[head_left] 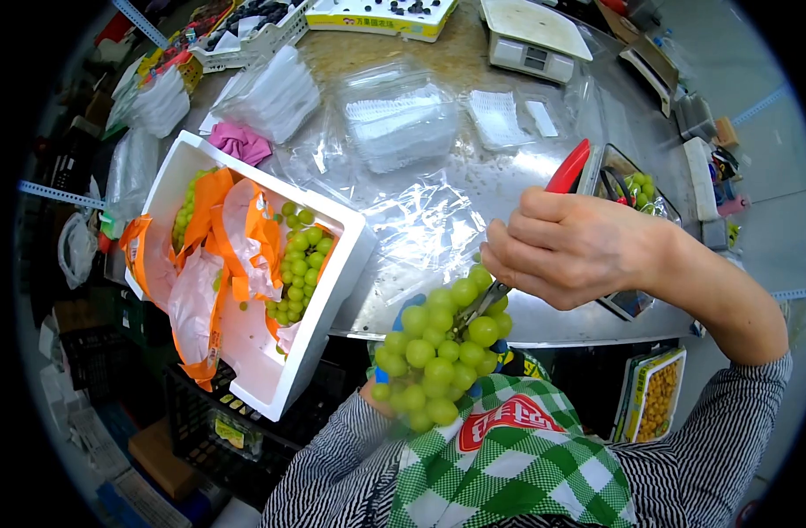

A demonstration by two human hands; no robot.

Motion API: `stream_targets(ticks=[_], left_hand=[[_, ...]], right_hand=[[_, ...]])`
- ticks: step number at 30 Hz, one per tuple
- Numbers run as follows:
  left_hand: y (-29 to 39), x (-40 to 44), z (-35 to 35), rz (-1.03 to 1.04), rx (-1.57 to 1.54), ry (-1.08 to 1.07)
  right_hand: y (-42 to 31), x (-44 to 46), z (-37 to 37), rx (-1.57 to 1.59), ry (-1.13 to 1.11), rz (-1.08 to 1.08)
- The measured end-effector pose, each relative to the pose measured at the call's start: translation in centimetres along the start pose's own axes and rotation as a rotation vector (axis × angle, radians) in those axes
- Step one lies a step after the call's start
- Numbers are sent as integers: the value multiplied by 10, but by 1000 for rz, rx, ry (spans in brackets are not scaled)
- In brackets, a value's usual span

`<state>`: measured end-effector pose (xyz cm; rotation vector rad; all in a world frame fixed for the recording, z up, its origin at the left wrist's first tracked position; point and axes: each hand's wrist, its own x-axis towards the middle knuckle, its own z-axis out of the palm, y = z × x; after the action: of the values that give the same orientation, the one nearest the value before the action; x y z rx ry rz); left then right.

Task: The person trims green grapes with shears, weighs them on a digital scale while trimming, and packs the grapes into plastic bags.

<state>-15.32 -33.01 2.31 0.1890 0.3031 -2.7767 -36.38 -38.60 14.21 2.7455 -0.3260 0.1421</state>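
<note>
A bunch of green grapes [438, 352] is held up in front of my apron by my left hand [412, 305]. That hand sits behind the bunch, mostly hidden, with bits of a blue glove showing around the grapes. My right hand [561, 246], bare, is closed around red-handled scissors [568, 165]. Their metal blades reach in among the grapes near the top of the bunch. To the left, a white foam box [333, 299] holds more green grapes [302, 264] and orange-edged wrapping [245, 233].
Stacked clear plastic containers [399, 119] stand on the metal table [544, 326]. A white scale [531, 44] is at the back, beside a yellow-edged tray [381, 22] of dark fruit. At right, a container of grapes [641, 189] lies past my right hand. A pink cloth [239, 143] touches the foam box.
</note>
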Motion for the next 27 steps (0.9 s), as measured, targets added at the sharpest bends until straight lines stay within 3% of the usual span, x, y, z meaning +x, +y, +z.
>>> stream_targets(ticks=[5,8,10,16,20,22,25,27], left_hand=[[-7,9,9,-27,-44,-3],[-18,21,3,60,-69,76],[-17,18,-4,4,7,-10],[-30,14,5,-19,275,58],[-38,28,-9,-85,-39,24],[-36,28,1,-128,89,46],[-42,40,-18,-136,-39,4],[-45,39,-21,-80,99,28]], right_hand=[[-6,-12,-2,24,27,17],[-10,-20,-4,8,52,33],[-13,-25,-6,-8,49,41],[-23,-44,-11,2,-20,32],[-28,-51,-13,41,-2,36],[-28,-54,-12,44,35,34],[-30,-56,-10,32,67,28],[-31,-58,-9,24,54,26]])
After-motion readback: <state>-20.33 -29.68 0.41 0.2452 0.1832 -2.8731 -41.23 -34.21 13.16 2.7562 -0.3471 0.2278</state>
